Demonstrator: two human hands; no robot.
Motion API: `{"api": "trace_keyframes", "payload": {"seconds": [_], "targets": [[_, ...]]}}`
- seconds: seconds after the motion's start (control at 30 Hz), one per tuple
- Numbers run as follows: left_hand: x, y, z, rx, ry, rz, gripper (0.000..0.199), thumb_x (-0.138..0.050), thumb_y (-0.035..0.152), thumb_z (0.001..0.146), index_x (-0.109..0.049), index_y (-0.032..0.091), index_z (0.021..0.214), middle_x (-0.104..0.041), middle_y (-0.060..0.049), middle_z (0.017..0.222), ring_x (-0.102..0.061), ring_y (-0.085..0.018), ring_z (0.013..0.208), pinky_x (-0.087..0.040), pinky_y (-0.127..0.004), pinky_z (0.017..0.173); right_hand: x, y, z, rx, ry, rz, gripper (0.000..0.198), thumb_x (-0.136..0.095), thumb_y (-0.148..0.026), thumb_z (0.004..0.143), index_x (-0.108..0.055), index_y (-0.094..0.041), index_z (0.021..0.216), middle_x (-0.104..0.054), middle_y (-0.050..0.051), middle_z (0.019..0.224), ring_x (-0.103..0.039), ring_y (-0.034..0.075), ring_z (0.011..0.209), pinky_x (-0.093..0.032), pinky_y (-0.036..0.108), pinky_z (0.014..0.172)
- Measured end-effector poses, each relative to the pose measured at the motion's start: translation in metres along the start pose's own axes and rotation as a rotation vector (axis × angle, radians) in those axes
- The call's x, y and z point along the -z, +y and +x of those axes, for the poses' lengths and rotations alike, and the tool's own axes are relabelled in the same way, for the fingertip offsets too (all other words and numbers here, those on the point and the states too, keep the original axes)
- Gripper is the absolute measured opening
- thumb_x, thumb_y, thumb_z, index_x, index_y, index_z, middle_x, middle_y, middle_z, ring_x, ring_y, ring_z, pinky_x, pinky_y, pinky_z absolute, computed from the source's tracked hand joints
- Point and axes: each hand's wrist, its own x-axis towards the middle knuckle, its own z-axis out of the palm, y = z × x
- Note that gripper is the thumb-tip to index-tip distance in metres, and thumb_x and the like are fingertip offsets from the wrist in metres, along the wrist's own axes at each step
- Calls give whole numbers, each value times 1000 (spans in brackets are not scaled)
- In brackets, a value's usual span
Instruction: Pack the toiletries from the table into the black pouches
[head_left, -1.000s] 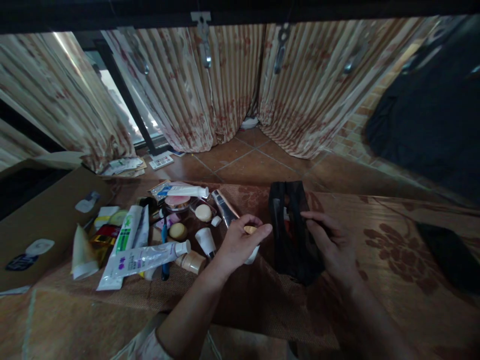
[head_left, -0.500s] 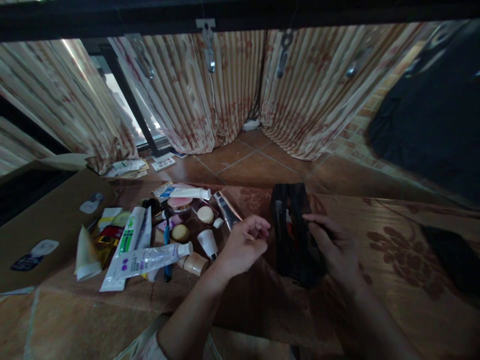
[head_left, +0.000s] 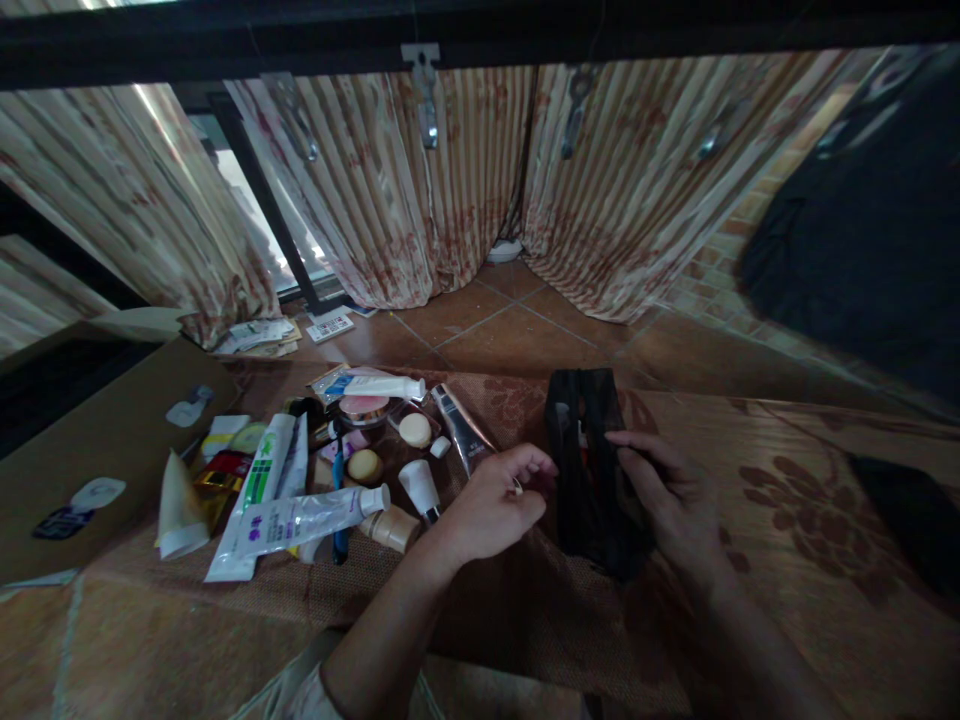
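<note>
A black mesh pouch stands with its top parted, and something reddish shows inside. My right hand pinches its right edge between thumb and fingers. At the pouch's left edge, my left hand has curled fingers closed on the rim; the fingertips are partly hidden, and a ring shows on one finger. Just left of that hand lie a dark squeeze tube and a white-capped brush-like item. Further left are a foundation bottle, a round sponge and a purple-and-white toothpaste tube.
More tubes and cosmetics are heaped at the left, among them a green-and-white tube and a compact. A cardboard box borders them. A dark flat object lies at right. Striped curtains hang behind.
My left hand has moved slightly right, its fingertips reaching the pouch's left edge. The pouch's opening looks narrower. My right hand stays on the right edge.
</note>
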Motion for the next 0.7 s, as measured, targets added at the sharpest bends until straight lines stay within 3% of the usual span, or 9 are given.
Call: {"api": "trace_keyframes", "payload": {"seconds": [0.33, 0.53, 0.7], "targets": [[-1, -2, 2, 14, 37, 130, 17, -53, 13, 76, -62, 17, 91, -64, -1, 87, -59, -15, 82, -44, -26, 74, 1, 4, -1, 1, 1, -7, 19, -60, -34, 84, -72, -23, 94, -69, 1, 83, -61, 15, 71, -48, 25, 63], [0, 2, 0, 5, 10, 117, 19, -63, 26, 78, -62, 17, 95, -64, -2, 89, -58, -14, 82, -44, -25, 74, 0, 1, 0, 19, 13, -11, 17, -60, -33, 84, -72, -23, 92, -70, 1, 83, -63, 15, 73, -49, 25, 65], [0, 1, 0, 12, 27, 122, 17, -63, 26, 79, -62, 16, 92, -63, -2, 87, -58, -14, 81, -44, -26, 75, 1, 0, -1, 1, 1, -12, 19, -59, -35, 84, -71, -23, 93, -70, 1, 83, -63, 15, 72, -49, 25, 63]]}}
